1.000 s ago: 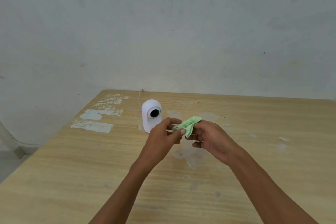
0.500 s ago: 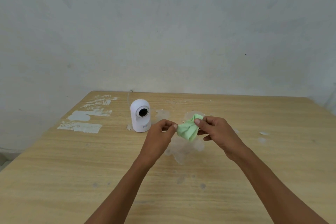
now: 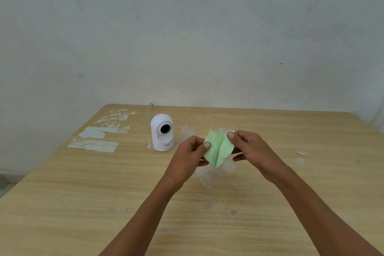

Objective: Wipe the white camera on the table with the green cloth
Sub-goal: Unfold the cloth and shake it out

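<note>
A small white camera (image 3: 162, 132) with a dark round lens stands upright on the wooden table (image 3: 87, 189), left of centre near the far edge. A thin white cable runs from behind it to the back edge. Both hands hold a light green cloth (image 3: 218, 149) in the air above the table, to the right of the camera. My left hand (image 3: 188, 157) pinches the cloth's left edge and my right hand (image 3: 252, 150) pinches its right edge. The cloth is partly spread, with a fold down its middle. Neither hand touches the camera.
Patches of peeled white paint (image 3: 97, 137) mark the table's far left part, and pale worn spots lie under the hands. A plain grey wall (image 3: 187, 37) rises right behind the table. The table's left edge drops to the floor.
The bunched cloth has been pulled wider between the two hands, which have moved apart. The view has shifted slightly, so the camera appears further left.
</note>
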